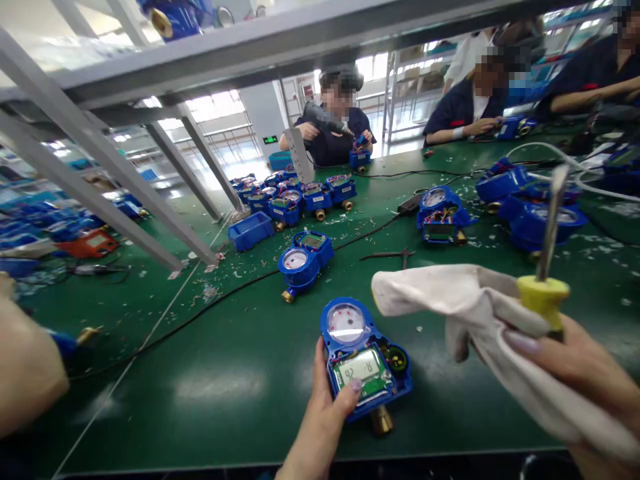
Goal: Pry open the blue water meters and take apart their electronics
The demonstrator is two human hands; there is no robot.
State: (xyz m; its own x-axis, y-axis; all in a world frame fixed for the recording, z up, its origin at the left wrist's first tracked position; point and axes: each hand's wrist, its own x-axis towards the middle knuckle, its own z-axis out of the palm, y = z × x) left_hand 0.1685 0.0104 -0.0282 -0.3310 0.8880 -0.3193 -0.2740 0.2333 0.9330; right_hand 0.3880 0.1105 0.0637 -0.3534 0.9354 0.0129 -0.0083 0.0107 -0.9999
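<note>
An open blue water meter with a round dial and a lit LCD lies on the green table right in front of me. My left hand grips its left side, thumb resting on the LCD edge. My right hand is raised to the right of the meter, closed around a yellow-handled screwdriver pointing up and a white cloth that drapes leftward above the table.
A second blue meter sits just beyond, with a row of several more meters and a small blue tray farther back. Pliers and a black cable lie on the table. Other people work at the far side. An arm intrudes at left.
</note>
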